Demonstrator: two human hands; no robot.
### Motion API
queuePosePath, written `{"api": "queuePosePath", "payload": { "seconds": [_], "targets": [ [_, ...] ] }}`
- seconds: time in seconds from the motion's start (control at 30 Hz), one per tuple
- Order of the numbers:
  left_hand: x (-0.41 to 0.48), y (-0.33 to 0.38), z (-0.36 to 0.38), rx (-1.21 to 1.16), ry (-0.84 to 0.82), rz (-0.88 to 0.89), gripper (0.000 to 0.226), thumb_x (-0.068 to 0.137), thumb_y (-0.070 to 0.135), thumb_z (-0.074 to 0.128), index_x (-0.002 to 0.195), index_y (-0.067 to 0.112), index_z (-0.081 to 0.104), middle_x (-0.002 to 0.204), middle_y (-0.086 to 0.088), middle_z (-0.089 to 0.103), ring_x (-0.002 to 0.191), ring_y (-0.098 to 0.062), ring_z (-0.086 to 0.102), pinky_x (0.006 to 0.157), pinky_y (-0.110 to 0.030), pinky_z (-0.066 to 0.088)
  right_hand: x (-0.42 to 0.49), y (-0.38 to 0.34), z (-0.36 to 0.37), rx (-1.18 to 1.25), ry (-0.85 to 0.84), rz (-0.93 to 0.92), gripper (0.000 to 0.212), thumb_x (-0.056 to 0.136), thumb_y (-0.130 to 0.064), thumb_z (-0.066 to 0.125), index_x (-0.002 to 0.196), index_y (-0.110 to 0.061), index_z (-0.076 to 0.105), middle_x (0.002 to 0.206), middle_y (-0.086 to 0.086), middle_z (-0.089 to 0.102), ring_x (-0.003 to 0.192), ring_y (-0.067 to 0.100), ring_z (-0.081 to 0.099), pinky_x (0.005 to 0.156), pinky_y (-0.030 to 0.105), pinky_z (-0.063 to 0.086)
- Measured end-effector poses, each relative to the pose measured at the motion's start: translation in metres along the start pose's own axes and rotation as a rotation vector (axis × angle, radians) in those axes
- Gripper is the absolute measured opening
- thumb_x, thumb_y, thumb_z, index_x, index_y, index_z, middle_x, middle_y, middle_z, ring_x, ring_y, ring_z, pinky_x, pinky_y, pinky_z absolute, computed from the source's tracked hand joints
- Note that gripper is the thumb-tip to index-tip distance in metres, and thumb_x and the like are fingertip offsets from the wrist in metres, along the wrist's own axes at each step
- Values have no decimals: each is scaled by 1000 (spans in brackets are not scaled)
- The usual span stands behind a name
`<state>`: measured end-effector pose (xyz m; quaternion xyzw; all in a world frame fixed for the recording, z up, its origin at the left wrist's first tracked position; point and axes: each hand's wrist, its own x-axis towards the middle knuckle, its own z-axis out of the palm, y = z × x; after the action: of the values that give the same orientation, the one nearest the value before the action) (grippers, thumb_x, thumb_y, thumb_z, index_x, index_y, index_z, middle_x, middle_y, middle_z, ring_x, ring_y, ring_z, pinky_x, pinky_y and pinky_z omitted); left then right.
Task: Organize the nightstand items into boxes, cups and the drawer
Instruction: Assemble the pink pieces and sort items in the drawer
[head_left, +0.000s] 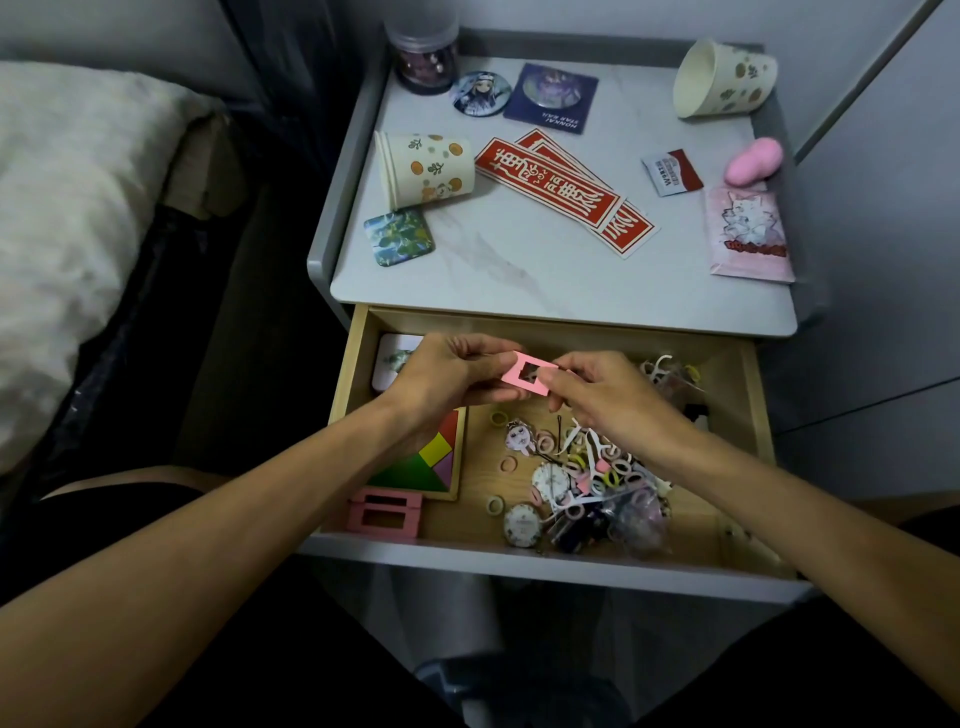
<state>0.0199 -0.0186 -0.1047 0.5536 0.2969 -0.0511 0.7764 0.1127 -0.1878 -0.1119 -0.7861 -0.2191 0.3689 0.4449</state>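
Over the open wooden drawer (343, 384), my left hand (447, 374) and my right hand (602, 395) together pinch a small flat pink box (524, 376) with a square window, one hand at each end. Two more pink windowed boxes (384, 512) lie at the drawer's front left. A heap of small items (592, 478) fills the drawer's right half: hair ties, white floss picks, watch-face charms, a plastic bag. On the nightstand top (519, 280) two patterned paper cups lie on their sides, one at the left (426, 169), one at the back right (724, 78).
A coloured tangram puzzle (431, 462) and a white case (392, 361) sit in the drawer's left. The top holds red stickers (561, 192), a round badge (480, 92), a blue card (551, 97), a square magnet (399, 236), a clear jar (423, 54), a sachet (670, 171), a pink toy (753, 161), a pink packet (750, 234). A bed is left.
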Motion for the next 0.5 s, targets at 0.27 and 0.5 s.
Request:
{"api": "queuePosePath", "payload": {
  "seconds": [0.27,0.5],
  "targets": [
    [-1,0,0,56,2,31,12,90,-1,64,100,3,70,89,-12,75,81,-21,74,71,-24,61,0,0,-2,-88,-18,-54,25,98,-35,56,88,-16,70,65,-5,58,49,6,40,51,27,30],
    [-2,1,0,106,4,53,11,85,3,71,97,5,70,84,-11,75,75,-18,73,70,-24,61,0,1,-1,-153,-14,-76,24,98,-37,57,86,-20,69,65,-2,59,53,14,43,54,33,33]
  ]
}}
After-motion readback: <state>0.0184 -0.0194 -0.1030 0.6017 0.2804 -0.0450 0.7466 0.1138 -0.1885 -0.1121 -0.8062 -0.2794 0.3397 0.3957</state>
